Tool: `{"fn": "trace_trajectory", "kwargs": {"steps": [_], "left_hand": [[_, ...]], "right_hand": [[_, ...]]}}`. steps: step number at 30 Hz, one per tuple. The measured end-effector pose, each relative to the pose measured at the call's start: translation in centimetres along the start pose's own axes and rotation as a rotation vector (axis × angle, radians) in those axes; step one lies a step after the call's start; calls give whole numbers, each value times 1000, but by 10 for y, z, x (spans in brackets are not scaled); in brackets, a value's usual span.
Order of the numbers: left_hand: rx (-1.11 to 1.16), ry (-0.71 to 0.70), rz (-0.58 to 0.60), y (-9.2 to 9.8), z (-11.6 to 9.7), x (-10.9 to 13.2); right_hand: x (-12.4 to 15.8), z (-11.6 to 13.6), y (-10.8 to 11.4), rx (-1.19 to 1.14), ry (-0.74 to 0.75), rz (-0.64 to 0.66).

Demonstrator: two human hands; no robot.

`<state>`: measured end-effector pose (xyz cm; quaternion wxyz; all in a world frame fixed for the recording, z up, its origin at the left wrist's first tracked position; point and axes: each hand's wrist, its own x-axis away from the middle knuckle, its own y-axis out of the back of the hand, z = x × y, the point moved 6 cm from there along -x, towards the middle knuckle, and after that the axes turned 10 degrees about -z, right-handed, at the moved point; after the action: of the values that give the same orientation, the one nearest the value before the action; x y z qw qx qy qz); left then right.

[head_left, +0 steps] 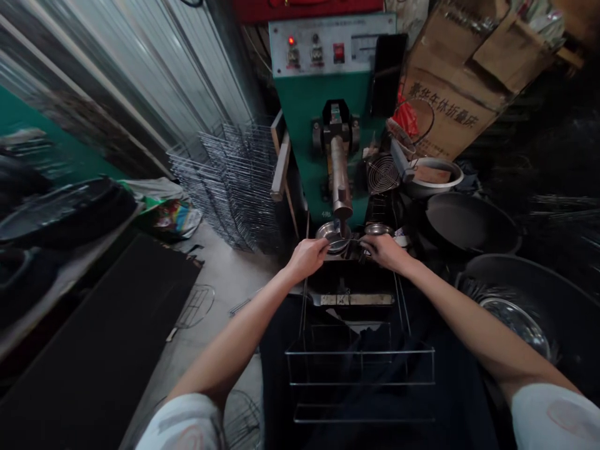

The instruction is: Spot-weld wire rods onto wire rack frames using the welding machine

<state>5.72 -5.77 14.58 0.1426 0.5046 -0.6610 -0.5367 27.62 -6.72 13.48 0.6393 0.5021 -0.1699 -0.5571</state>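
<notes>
A wire rack (360,352) hangs between my forearms, its long wires running up toward the green machine (300,94). My left hand (309,256) is closed in a pinch at the rim side of a small metal bowl (334,230), beneath the machine's metal cylinder (341,178). My right hand (382,250) is closed too, pinching a thin wire part just right of the cylinder's tip, close to a second small metal dish (379,229). The exact grip of both hands is too small to make out.
Stacked wire racks (229,181) stand left of the machine. Dark round pans (471,222) and a large black basin (529,269) with metal pieces lie on the right. A cardboard box (450,100) leans behind; a phone (388,75) is on the machine.
</notes>
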Motion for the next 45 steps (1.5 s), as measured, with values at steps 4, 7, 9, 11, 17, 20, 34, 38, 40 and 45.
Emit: {"fn": "trace_trajectory", "kwargs": {"steps": [4, 7, 9, 11, 17, 20, 34, 38, 40, 45], "left_hand": [[-4, 39, -13, 3, 3, 1], [-4, 50, -24, 4, 4, -2], [-2, 51, -27, 4, 4, -4], [1, 48, -25, 3, 4, -6], [5, 25, -14, 2, 5, -9], [5, 15, -7, 3, 5, -8], [29, 35, 13, 3, 7, -9], [25, 38, 19, 4, 7, -10], [23, 38, 23, 4, 7, -10], [14, 47, 31, 4, 6, -10]], "right_hand": [[-10, 3, -1, -12, 35, 39], [-14, 3, 0, -29, 51, 30], [-14, 0, 0, -21, 39, 21], [-15, -3, -1, -15, 28, 19], [-19, -4, 0, -14, 32, 33], [-19, 1, 1, 9, 42, 48], [-21, -1, 0, 9, 36, 76], [-23, -1, -1, -18, 25, 90], [-23, -1, -1, -28, 23, 96], [-22, 1, 0, 5, 21, 110]]}}
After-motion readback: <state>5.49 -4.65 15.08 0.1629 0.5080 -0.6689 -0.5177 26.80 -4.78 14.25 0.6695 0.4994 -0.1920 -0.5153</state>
